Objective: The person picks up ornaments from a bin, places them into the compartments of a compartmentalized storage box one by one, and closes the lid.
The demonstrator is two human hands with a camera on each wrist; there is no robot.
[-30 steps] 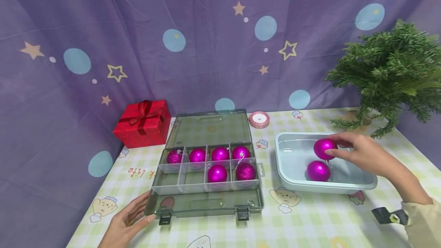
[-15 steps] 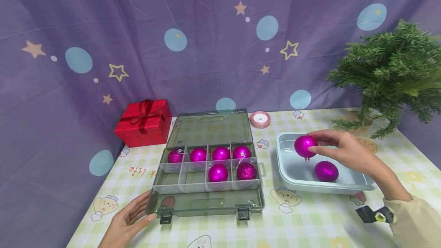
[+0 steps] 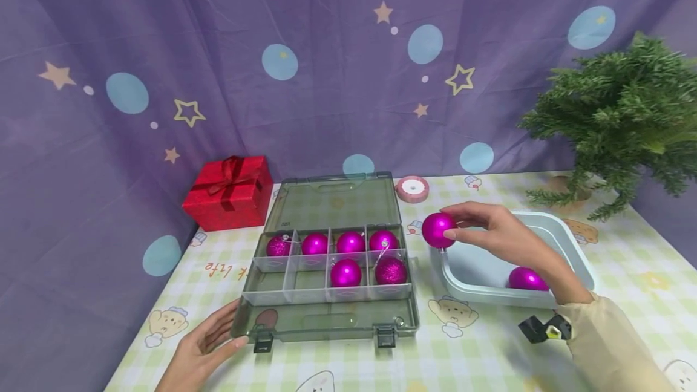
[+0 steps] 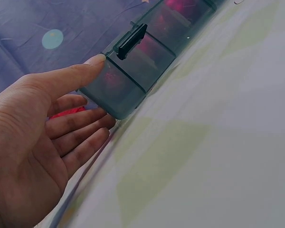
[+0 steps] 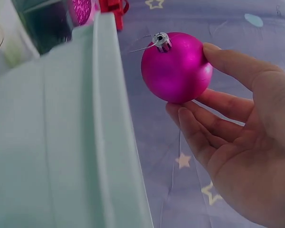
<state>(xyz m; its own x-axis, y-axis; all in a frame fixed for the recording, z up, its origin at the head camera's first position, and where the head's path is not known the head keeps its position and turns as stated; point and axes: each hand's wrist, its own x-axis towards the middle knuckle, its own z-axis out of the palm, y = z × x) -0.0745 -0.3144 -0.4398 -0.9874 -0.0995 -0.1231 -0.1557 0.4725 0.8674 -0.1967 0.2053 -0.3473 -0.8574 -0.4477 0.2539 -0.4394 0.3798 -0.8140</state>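
In the head view, the right hand (image 3: pixel 501 236) extends leftward, right of centre, from a sleeve (image 3: pixel 615 340) at lower right; its thumb and fingers pinch a magenta ball (image 3: pixel 437 230), silver cap downward, over the left end of the pale blue tub (image 3: pixel 490 294). At lower left, the left hand (image 3: pixel 196 349) touches the corner of the divided case (image 3: pixel 327 322), fingers loosely extended, thumb apart, gripping nothing.
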